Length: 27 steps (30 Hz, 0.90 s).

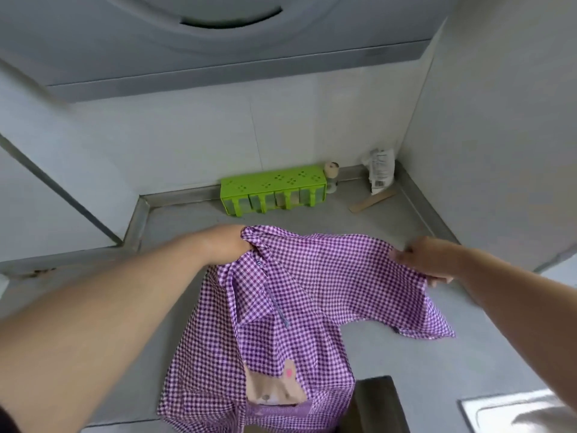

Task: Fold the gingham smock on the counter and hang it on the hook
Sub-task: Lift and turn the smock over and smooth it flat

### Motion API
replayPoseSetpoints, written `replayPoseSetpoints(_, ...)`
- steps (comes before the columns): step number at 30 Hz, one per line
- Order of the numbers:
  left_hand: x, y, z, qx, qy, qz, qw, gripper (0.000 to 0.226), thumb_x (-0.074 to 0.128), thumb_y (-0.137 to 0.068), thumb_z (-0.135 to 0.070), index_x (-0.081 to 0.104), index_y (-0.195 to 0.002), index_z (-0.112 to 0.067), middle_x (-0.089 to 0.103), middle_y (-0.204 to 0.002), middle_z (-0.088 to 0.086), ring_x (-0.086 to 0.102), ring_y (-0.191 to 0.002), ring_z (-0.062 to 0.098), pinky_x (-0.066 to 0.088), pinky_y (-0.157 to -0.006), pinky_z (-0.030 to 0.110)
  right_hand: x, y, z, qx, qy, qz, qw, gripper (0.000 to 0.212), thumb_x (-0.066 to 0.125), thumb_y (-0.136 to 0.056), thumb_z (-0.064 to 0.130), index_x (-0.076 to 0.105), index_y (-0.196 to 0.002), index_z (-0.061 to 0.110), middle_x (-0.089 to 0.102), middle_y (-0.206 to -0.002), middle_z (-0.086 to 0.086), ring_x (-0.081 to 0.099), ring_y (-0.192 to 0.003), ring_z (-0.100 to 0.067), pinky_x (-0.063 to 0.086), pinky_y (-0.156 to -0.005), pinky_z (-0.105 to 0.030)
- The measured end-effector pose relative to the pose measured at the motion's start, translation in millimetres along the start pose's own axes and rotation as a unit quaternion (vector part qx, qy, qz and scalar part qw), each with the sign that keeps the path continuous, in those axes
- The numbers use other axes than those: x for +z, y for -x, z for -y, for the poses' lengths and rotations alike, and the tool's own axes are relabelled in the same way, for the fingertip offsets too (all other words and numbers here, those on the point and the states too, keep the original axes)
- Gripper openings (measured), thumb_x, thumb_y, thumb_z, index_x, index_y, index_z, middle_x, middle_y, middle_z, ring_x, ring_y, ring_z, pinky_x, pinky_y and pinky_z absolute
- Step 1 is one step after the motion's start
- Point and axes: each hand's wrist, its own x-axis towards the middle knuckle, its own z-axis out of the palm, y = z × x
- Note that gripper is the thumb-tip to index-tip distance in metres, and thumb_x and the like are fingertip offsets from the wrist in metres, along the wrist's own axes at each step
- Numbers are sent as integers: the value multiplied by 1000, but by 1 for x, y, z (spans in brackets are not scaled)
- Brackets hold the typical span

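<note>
The purple-and-white gingham smock (312, 276) is held up over the grey counter (175, 295), its top edge stretched between both hands. My left hand (229, 245) is closed on a bunched corner at the upper left. My right hand (427, 256) pinches the cloth's right edge. The smock hangs down toward me, with a tan animal patch (274, 390) on its lower front and one sleeve (431, 320) drooping at the right. No hook is in view.
A green spice rack (271, 190) stands against the back wall, with a small jar (331, 178), a plastic packet (380, 171) and a wooden stick (371, 201) to its right. A range hood (231, 20) hangs overhead. A steel sink (515, 414) shows at the lower right.
</note>
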Motion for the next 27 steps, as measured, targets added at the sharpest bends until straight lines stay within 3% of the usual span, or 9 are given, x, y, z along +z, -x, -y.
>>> replayPoseSetpoints(2,3,-12,1,-3,-14,4,1000,34,40,-106,-52,73,-110,-41,75,-111,-12,69,-97,13,56,-96,38,19,-12,-6,-8,9,78,997,37,63,-101,41,64,-121,10,75,-97,-9,75,-78,-20,62,-62,-31)
replayPoseSetpoints(4,5,-24,1,-1,-22,11,1000,34,41,-107,-48,74,-108,-38,75,-107,-12,69,-95,12,57,-93,37,41,-23,-15,-30,89,114,989,57,72,-92,33,55,-143,14,73,-115,-6,76,-90,-16,63,-74,-30)
replayPoseSetpoints(7,7,-34,9,-4,-34,13,999,36,41,-109,-45,74,-105,-35,76,-104,-9,70,-93,14,58,-92,39,60,-24,-15,-35,36,168,985,74,72,-94,32,37,-157,17,71,-121,-1,75,-90,-6,63,-78,-29)
replayPoseSetpoints(10,8,-45,27,-14,-60,14,998,38,41,-107,-47,75,-102,-31,77,-103,-4,71,-92,18,59,-92,42,75,-22,-6,-59,52,100,992,65,60,-99,27,37,-159,19,47,-158,-3,49,-141,-19,37,-121,-37)
replayPoseSetpoints(15,6,-54,48,-10,-65,10,998,38,41,-105,-47,75,-97,-33,77,-99,-7,71,-90,16,59,-91,42,101,-5,27,-241,200,85,946,60,56,-101,11,40,-157,25,19,-171,7,28,-154,-20,21,-127,-35)
replayPoseSetpoints(17,6,-56,54,-10,-70,14,997,37,41,-106,-45,75,-98,-32,77,-100,-6,71,-91,17,60,-91,43,107,1,35,-268,265,50,925,61,59,-100,10,42,-155,28,12,-171,13,38,-149,-17,37,-119,-37)
replayPoseSetpoints(20,6,-57,60,-4,-74,15,997,36,42,-107,-41,75,-102,-31,76,-102,-5,71,-92,17,59,-92,41,113,2,38,-256,288,17,923,53,61,-98,14,48,-147,28,41,-157,9,56,-129,-19,52,-105,-41)
replayPoseSetpoints(25,11,-59,71,-9,-60,22,998,35,42,-106,-41,75,-100,-34,77,-101,-5,72,-92,19,60,-91,44,120,8,44,-248,349,24,903,27,58,-100,41,66,-118,22,69,-101,4,68,-92,-18,56,-79,-28)
replayPoseSetpoints(27,13,-62,74,-10,-59,25,998,34,42,-104,-41,75,-99,-35,77,-101,-6,72,-91,18,61,-91,44,115,16,49,-285,370,4,884,38,45,-105,49,59,-132,25,69,-102,4,65,-92,-18,54,-86,-31)
